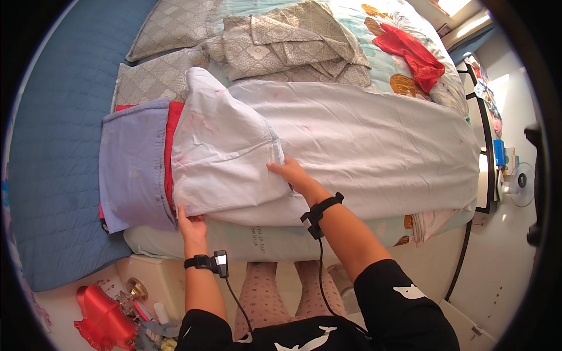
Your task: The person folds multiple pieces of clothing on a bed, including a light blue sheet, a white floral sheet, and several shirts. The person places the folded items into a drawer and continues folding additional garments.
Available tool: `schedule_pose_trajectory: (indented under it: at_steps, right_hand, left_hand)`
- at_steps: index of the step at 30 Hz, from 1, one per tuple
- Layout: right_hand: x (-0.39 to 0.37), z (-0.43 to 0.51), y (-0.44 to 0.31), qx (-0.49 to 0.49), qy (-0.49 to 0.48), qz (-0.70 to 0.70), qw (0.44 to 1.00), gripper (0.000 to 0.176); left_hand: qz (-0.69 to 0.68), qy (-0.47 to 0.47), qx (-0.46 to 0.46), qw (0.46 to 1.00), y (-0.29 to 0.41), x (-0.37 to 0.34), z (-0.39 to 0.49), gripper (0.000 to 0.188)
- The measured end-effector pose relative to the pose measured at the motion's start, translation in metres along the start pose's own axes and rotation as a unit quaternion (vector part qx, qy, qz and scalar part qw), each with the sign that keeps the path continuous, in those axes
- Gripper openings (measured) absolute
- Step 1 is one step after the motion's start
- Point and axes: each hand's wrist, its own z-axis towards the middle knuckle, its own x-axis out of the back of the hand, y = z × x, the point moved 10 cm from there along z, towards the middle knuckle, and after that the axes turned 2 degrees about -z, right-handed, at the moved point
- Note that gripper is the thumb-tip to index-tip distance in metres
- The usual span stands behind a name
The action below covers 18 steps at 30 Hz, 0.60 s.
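A white cloth (373,149) with small pink marks lies along the near side of the bed, its left part folded over on itself. My left hand (192,223) grips the near left corner of the folded part. Farther right, my right hand (292,174) pinches the edge of the folded layer between thumb and fingers. Beside the fold at the left lie folded lavender fabric pieces (131,166), with a red cloth (174,114) showing beneath and between them and the white cloth.
Grey patterned pillows (156,79) and a crumpled grey patterned cloth (290,44) lie behind. A red cloth (410,55) rests at the back right. The blue quilted headboard (57,153) stands left. At bottom left, a nightstand (153,267) holds a red satin item (105,316).
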Motion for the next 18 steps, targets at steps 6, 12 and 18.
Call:
schedule_pose_trajectory:
  at_steps: [6,12,18]
  right_hand:
    - [-0.038,0.014,-0.075,0.0,0.051,0.01,0.999,0.04]
    - [-0.071,-0.058,-0.278,0.197,-0.019,-0.041,0.979,0.034]
    - [0.041,-0.272,-0.364,0.431,0.124,-0.095,0.889,0.042]
  left_hand:
    - [-0.084,-0.107,0.068,0.988,0.028,-0.037,-0.01,0.034]
    - [-0.146,-0.218,0.054,0.963,0.069,-0.119,-0.074,0.034]
    - [0.035,-0.366,0.071,0.927,0.012,-0.156,-0.216,0.04]
